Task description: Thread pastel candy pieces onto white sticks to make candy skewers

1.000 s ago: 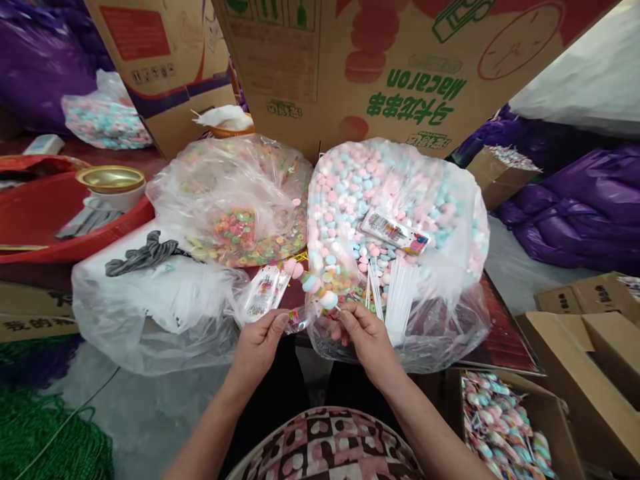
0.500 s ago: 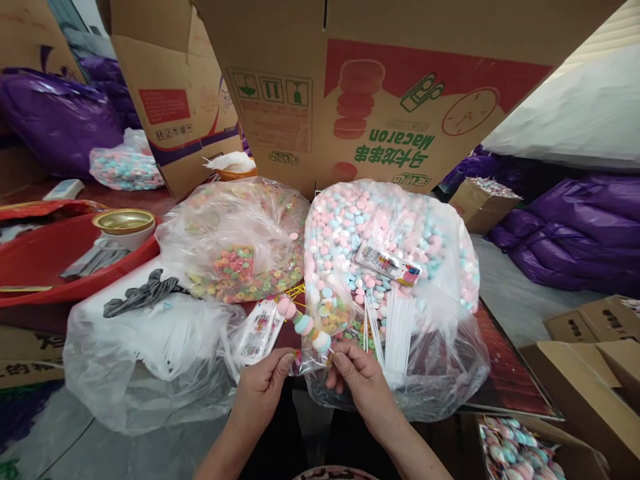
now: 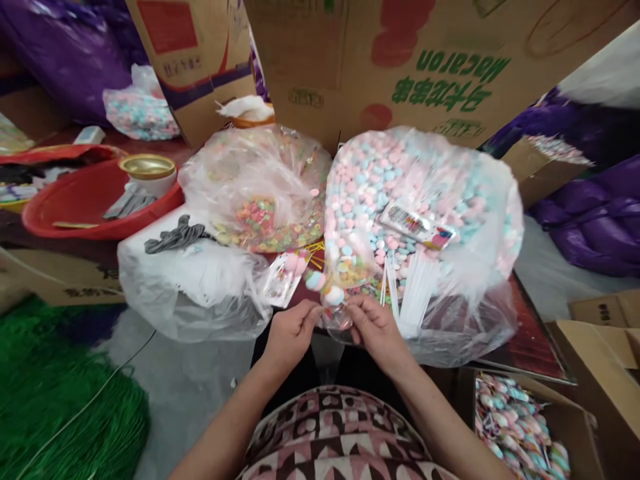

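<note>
Pink, blue and white sweets are sitting on the candy skewer [image 3: 326, 292], which we are pinching at its lower end, left hand [image 3: 293, 331] and right hand [image 3: 379, 328] both closed on it, just before the bag of pastel sweets [image 3: 440, 180].

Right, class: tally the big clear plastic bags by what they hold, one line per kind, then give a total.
Pink-and-blue sweet bags: 2
Ring-sweet bag: 1
White-filled bag: 1
Total: 4
</note>
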Demonstrator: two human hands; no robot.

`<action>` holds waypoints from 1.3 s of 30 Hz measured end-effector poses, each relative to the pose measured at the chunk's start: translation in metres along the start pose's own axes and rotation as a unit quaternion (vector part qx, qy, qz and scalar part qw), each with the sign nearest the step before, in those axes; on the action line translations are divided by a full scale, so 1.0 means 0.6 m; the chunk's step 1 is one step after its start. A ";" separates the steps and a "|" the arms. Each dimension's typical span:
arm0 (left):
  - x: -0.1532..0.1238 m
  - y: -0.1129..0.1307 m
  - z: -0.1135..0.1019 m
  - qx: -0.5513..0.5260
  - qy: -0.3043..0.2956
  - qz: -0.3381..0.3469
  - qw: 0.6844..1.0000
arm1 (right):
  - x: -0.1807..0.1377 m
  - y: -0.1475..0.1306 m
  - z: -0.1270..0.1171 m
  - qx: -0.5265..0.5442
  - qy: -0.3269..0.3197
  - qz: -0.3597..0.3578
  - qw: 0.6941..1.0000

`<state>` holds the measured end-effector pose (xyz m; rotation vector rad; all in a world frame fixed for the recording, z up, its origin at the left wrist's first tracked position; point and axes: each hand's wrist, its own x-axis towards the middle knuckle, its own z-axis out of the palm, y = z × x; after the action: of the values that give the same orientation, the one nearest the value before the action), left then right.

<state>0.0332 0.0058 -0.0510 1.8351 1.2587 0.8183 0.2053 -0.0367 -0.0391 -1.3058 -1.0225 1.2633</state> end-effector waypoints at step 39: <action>0.020 0.000 -0.066 -0.205 -0.050 -0.069 0.975 | -0.042 -0.040 -0.143 -0.302 0.048 -0.103 0.946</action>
<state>0.0040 0.0259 -0.0298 1.4237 1.0482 0.8275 0.2896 -0.0673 -0.0167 -1.6434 -1.5021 0.7365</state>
